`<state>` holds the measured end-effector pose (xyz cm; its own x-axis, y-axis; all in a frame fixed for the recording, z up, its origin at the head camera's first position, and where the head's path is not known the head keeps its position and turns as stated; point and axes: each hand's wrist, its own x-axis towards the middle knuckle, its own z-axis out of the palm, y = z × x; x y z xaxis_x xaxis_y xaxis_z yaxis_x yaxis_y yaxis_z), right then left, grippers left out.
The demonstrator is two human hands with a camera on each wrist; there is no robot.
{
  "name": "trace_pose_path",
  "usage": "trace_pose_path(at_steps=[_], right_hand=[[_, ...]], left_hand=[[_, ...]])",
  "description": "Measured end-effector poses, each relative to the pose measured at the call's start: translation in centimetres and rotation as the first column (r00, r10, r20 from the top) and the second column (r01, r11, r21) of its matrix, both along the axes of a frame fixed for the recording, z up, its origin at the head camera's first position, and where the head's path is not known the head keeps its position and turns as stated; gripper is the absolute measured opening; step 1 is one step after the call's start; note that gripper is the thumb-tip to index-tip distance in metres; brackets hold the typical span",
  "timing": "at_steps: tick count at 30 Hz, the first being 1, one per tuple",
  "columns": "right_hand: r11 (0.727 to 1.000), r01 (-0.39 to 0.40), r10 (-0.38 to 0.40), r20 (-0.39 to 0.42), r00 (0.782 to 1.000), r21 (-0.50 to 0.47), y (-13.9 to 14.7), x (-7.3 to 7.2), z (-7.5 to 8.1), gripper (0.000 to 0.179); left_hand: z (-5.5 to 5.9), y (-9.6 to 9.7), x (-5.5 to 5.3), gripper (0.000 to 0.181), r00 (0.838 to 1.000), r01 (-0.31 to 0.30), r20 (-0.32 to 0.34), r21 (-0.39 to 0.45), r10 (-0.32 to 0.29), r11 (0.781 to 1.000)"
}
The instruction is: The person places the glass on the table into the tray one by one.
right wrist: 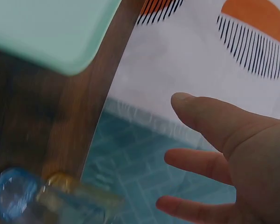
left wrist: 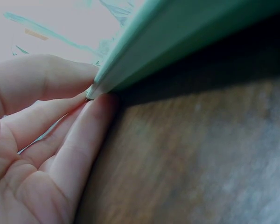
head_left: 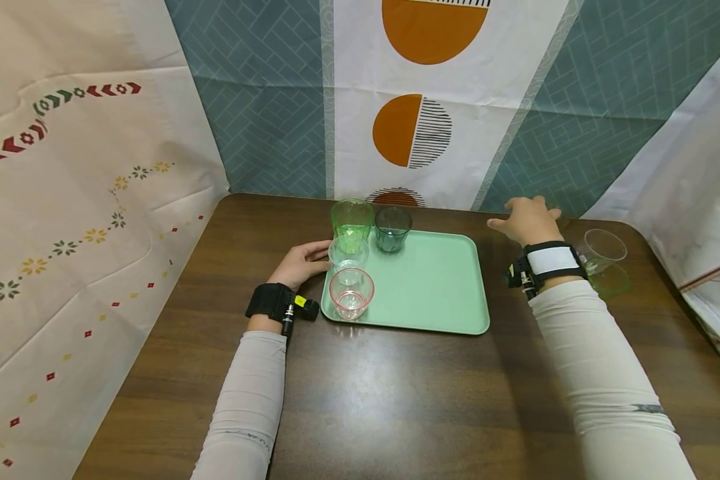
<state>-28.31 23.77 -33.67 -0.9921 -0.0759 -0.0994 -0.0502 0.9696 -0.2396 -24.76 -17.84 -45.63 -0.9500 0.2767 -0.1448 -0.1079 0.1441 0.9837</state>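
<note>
My left hand (head_left: 300,265) pinches the left rim of a light green tray (head_left: 435,287); the left wrist view shows the rim (left wrist: 116,60) between thumb and fingers. Along the tray's left side stand a green glass (head_left: 351,217), a dark grey glass (head_left: 393,230), a clear glass (head_left: 349,252) and a clear glass with a pink rim (head_left: 351,293). Off the tray's right end, my right hand (head_left: 529,221) is held over the back of the table with fingers spread and nothing in them.
Right of my right wrist stands a clear glass (head_left: 605,245), with a yellow-green patch (head_left: 613,281) by it. In the right wrist view a bluish glass (right wrist: 15,192) and an amber one (right wrist: 60,184) show, blurred. Patterned cloth (head_left: 276,120) hangs behind the brown table (head_left: 396,400).
</note>
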Motion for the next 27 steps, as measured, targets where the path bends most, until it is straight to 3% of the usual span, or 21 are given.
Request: trace_pose_path(at_steps=[12, 27], right_hand=[[0.999, 0.050, -0.050, 0.031, 0.998, -0.001, 3.5, 0.7, -0.2, 0.060], [0.997, 0.070, -0.071, 0.036, 0.997, 0.029, 5.9, 0.9, -1.1, 0.059]], left_hand=[[-0.1, -0.2, 0.1, 0.055, 0.999, -0.026, 0.039, 0.003, 0.026, 1.000], [0.1, -0.1, 0.1, 0.055, 1.000, 0.002, 0.017, 0.020, -0.002, 1.000]])
